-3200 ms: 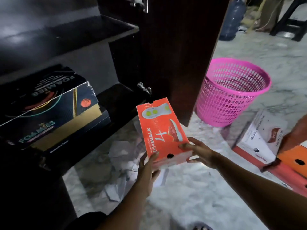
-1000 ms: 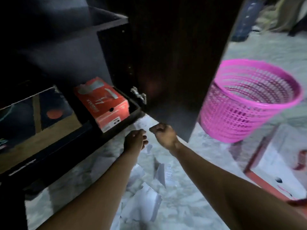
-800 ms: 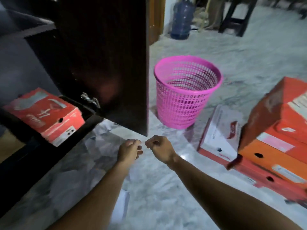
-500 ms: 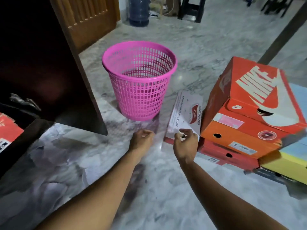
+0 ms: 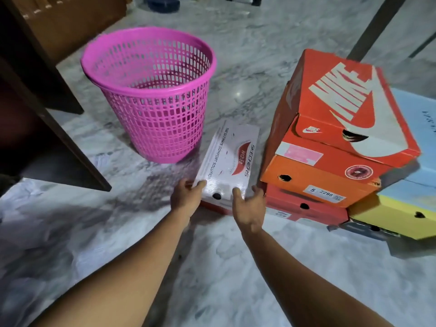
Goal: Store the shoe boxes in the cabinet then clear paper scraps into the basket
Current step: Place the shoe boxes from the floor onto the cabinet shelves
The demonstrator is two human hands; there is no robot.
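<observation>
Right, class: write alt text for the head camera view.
Both hands, left and right, take hold of a white Skechers shoe box on the marble floor, between a pink basket and stacked orange shoe boxes.

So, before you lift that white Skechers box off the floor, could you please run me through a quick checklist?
1. Left hand on the near left corner of the white Skechers box: ok.
2. Right hand at the near right corner, thumb on the lid: ok, full grip cannot tell.
3. Box lid closed: ok.
4. Nothing stacked on it: ok.
5. Clearance from the orange Nike box stack: not ok, very close on the right.
6. Pink basket out of the way: ok.
</observation>
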